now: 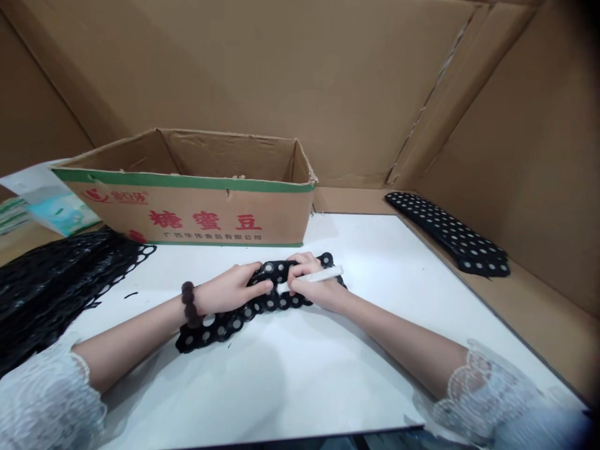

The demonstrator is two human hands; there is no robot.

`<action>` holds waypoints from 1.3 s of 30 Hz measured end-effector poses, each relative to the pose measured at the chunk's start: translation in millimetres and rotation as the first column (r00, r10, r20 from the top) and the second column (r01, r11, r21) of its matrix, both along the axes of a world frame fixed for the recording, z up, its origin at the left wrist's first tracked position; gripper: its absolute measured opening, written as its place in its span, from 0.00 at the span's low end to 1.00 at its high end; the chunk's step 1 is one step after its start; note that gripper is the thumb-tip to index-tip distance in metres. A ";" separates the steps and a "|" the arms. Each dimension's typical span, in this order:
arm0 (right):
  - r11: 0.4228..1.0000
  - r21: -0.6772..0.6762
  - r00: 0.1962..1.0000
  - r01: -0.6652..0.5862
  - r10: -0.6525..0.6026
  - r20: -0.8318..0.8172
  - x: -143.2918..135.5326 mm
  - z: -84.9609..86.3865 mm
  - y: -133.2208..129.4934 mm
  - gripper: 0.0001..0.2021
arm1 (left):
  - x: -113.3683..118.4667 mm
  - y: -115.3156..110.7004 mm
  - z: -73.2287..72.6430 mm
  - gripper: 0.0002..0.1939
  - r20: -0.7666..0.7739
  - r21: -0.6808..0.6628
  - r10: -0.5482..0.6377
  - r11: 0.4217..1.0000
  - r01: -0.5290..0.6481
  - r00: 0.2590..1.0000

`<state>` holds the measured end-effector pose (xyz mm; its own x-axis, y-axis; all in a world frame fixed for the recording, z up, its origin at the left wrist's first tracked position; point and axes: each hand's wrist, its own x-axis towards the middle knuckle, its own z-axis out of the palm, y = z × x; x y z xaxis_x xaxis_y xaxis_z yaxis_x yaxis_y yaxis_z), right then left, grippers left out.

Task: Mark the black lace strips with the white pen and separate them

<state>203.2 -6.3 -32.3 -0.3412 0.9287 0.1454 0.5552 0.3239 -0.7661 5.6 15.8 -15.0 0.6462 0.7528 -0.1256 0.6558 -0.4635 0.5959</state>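
Note:
A black strip with rows of round whitish dots and a scalloped edge (pixel 237 324) lies slantwise on the white board. My left hand (pixel 229 289) grips its upper middle, thumb on top and the other fingers partly hidden over the far edge. In my right hand (pixel 312 284) is a white pen-shaped tool (pixel 328 274), its near end pointing left at the strip close to my left thumb. The fingers of that hand are closed around the tool and rest on the strip's right part. Whether the tip touches the strip I cannot tell.
Behind my hands stands an open cardboard box (pixel 197 209) with red lettering. A heap of glossy black perforated sheets (pixel 51 281) lies at left, beside a white and green plastic packet (pixel 56 197). More dotted black strips (pixel 445 231) lie at right, by the cardboard wall (pixel 529 175).

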 end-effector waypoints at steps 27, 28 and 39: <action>0.998 -0.003 0.998 0.065 -0.065 -0.004 -7.7 1.7 -6.5 0.10 | -2.6 -9.7 16.1 0.11 0.040 -0.329 0.139 0.937 -0.118 0.990; 0.999 -0.015 0.998 0.053 -0.053 -0.029 -6.2 2.1 -5.7 0.10 | -3.4 -8.6 16.5 0.11 0.043 -0.345 0.139 0.931 -0.116 0.989; 0.999 -0.016 0.999 0.040 -0.040 -0.029 -5.8 2.5 -5.8 0.11 | -4.3 -7.5 17.2 0.10 0.099 -0.413 0.229 0.895 -0.169 0.968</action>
<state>197.4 -12.1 -29.7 -0.2994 0.9437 0.1404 0.5448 0.2899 -0.7868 1.3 8.2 2.2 0.5214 0.7733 -0.3608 0.6046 -0.0365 0.7957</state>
